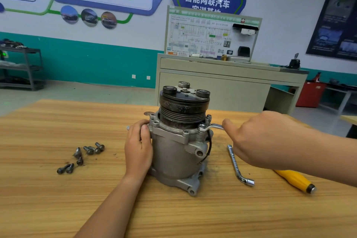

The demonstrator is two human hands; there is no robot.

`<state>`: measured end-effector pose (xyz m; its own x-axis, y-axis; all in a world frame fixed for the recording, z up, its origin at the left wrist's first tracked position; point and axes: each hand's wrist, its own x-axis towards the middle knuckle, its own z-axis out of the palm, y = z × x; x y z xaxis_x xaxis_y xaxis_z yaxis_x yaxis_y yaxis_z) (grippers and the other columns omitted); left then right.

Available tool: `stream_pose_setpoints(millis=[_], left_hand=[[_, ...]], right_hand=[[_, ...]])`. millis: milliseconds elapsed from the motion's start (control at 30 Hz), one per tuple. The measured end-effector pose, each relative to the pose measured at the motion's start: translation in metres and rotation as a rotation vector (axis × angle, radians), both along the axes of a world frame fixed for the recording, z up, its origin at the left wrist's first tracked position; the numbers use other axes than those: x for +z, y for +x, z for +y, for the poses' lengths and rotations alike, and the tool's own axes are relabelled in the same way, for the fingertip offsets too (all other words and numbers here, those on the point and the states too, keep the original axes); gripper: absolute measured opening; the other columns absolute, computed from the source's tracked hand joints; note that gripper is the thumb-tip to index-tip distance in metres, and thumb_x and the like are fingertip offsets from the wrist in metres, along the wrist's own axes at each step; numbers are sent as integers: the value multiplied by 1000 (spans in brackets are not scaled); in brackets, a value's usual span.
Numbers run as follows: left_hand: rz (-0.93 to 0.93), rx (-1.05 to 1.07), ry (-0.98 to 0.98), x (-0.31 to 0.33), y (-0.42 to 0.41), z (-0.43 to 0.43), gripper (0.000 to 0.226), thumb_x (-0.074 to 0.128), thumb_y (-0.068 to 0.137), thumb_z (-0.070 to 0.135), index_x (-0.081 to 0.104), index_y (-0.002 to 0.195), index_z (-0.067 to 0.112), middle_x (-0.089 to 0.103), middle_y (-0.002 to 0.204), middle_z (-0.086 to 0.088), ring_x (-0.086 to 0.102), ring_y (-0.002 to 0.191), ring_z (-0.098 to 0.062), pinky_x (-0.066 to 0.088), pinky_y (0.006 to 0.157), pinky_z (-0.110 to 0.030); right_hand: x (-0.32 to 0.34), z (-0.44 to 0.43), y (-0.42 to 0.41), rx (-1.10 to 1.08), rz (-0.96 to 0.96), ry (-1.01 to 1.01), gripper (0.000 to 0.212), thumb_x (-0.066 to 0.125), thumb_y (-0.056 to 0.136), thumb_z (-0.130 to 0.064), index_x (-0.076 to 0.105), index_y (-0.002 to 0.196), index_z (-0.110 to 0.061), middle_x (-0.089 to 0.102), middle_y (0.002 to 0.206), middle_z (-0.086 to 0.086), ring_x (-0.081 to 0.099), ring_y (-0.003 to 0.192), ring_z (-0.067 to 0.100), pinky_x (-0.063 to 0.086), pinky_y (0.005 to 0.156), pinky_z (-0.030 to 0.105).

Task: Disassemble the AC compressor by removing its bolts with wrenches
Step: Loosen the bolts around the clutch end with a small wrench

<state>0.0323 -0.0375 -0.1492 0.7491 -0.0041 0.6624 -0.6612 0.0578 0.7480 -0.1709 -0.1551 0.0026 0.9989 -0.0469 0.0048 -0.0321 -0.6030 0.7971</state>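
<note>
AC compressor stands upright on worktop. Left hand grips its housing. Right hand holds offset wrench, seated at its upper rim. Loose bolts lie left.

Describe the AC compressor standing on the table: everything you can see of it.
The compressor stands upright on the wooden table. Its body is a dull grey cast-metal cylinder with mounting ears at the base and a bolted flange near the top. On top sits a black, grooved pulley, worn and rusty. A black wire hangs down its right side. The left hand grips its left side; a wrench, held by the right hand, sits on a flange bolt.
</note>
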Motion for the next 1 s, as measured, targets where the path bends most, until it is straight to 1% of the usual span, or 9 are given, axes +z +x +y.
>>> stream_pose_setpoints(millis=[67, 167, 367, 467, 567, 700, 833, 900, 1000], left_hand=[[7, 8, 22, 1, -1, 1, 33, 29, 91, 31, 57, 104, 18, 55, 101, 4, 48, 97, -7, 33, 81, -11], [-12, 38, 57, 2, 0, 5, 39, 31, 91, 28, 62, 106, 9, 49, 112, -2, 42, 96, 8, 26, 81, 3], [-44, 25, 71, 3, 0, 6, 35, 29, 89, 40, 58, 98, 22, 38, 123, -1, 35, 100, 29, 26, 76, 7], [-57, 29, 66, 4, 1, 7, 40, 26, 86, 45, 57, 98, 23, 38, 124, 0, 35, 101, 29, 25, 76, 8], [-67, 26, 86, 4, 3, 9, 39, 26, 87, 44, 57, 100, 25, 39, 124, 2, 35, 103, 29, 25, 78, 8], [-73, 42, 110, 5, 5, 10, 39, 28, 90, 39, 59, 105, 21, 45, 120, 1, 43, 101, 12, 26, 81, 6], [-79, 28, 135, 5, 5, 9, 44, 29, 92, 29, 60, 115, 7, 56, 112, -9, 42, 98, 5, 27, 81, 4], [-66, 42, 132, 7, 4, 8, 49, 28, 92, 33, 55, 122, 6, 53, 119, -10, 40, 101, 6, 25, 83, 4], [-61, 75, 58, 11, -3, 6, 61, 25, 88, 44, 45, 131, 5, 42, 131, -11, 39, 113, -2, 29, 97, -12]], right_hand=[[7, -1, 3, -13, 3, 32, 22, 21, 98, -29, 35, 96, -13, 33, 55, -4, 30, 45, 12, 24, 40, 25], [19, -9, 4, -41, -8, 43, 24, 21, 98, -35, 33, 86, -18, 36, 56, -3, 31, 45, 9, 22, 42, 22], [5, -35, 14, -31, 28, 34, 14, 30, 99, -22, 40, 106, -16, 36, 63, -4, 31, 47, 10, 27, 45, 20], [-1, -49, 35, 5, -32, 12, 20, 41, 95, -13, 40, 115, -12, 48, 79, 1, 42, 56, 15, 42, 65, 25], [-8, -60, 57, 101, -146, 49, 27, 45, 93, -10, 40, 119, -13, 58, 99, 3, 57, 80, 21, 39, 78, 28], [-26, -70, 77, 181, -242, 133, 34, 40, 93, -6, 39, 127, -12, 56, 117, 6, 56, 104, 23, 38, 93, 29], [-30, -65, 65, 180, -462, 260, 33, 40, 96, -11, 45, 128, -10, 62, 109, 8, 60, 96, 26, 45, 83, 34], [-30, -57, 43, 286, -725, 513, 25, 48, 94, -10, 57, 116, -3, 66, 79, 10, 62, 65, 29, 48, 56, 36], [-24, -40, 3, 273, -866, 811, 26, 39, 95, -24, 55, 109, -9, 43, 51, -8, 44, 41, 17, 29, 38, 24]])
